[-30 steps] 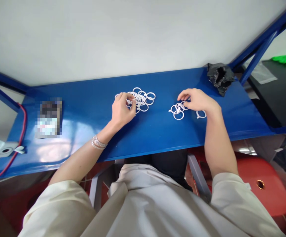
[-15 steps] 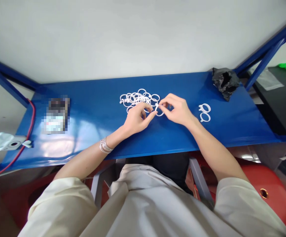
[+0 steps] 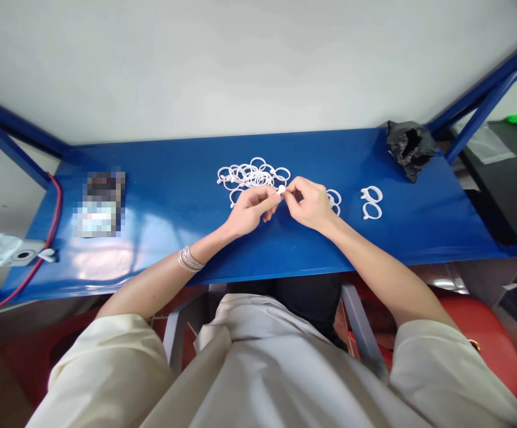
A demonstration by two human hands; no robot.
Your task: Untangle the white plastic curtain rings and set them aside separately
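Note:
A heap of white plastic rings [image 3: 253, 174] lies on the blue shelf [image 3: 173, 196] near its middle. Just in front of the heap my left hand [image 3: 250, 209] and my right hand [image 3: 308, 203] meet, both pinching one white ring [image 3: 281, 189] between their fingertips. A small group of white rings [image 3: 334, 201] shows just past my right hand. Two more linked rings [image 3: 371, 203] lie farther right on the shelf.
A crumpled black bag [image 3: 409, 146] sits at the shelf's back right. A blurred flat object [image 3: 100, 203] lies at the left, with a red cable [image 3: 47, 238] and a white device [image 3: 6, 251] at the far left. A red stool [image 3: 494, 333] stands below on the right.
My right hand left the rings on the right and came to the middle. My left hand drew back from the heap with a ring, and both hands now pinch it.

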